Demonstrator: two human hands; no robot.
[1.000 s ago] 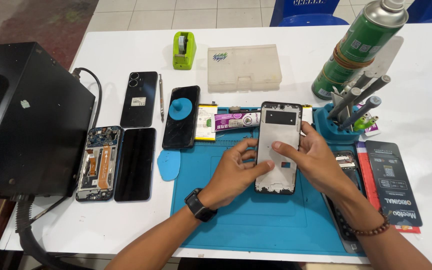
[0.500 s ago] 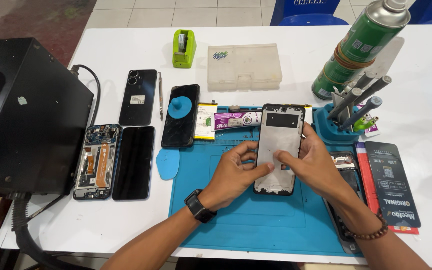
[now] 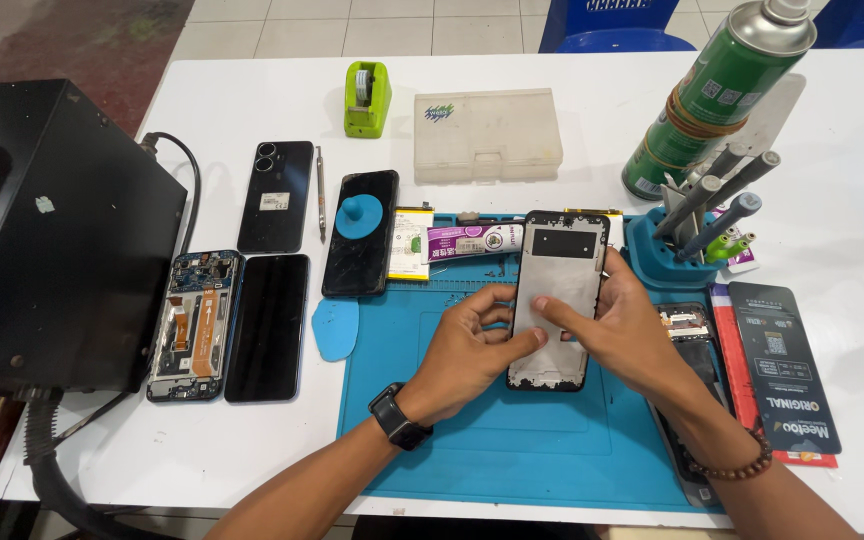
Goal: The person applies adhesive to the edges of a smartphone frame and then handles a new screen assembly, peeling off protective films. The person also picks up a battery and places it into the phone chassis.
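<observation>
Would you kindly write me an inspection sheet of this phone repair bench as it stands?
Surface: white table with blue work mat.
Job's things: grey phone frame flat on the mat.
Clutter: opened phone, black phone back, suction cup, tool holder, green spray can, tape dispenser, clear box.
Grippers: left hand and right hand both press on the frame.
Cables: black cable from the black machine.
Surroundings: tiled floor, blue chairs.

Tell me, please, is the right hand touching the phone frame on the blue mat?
Touching: the head view shows the right hand's fingers lying flat on the phone frame.
</observation>
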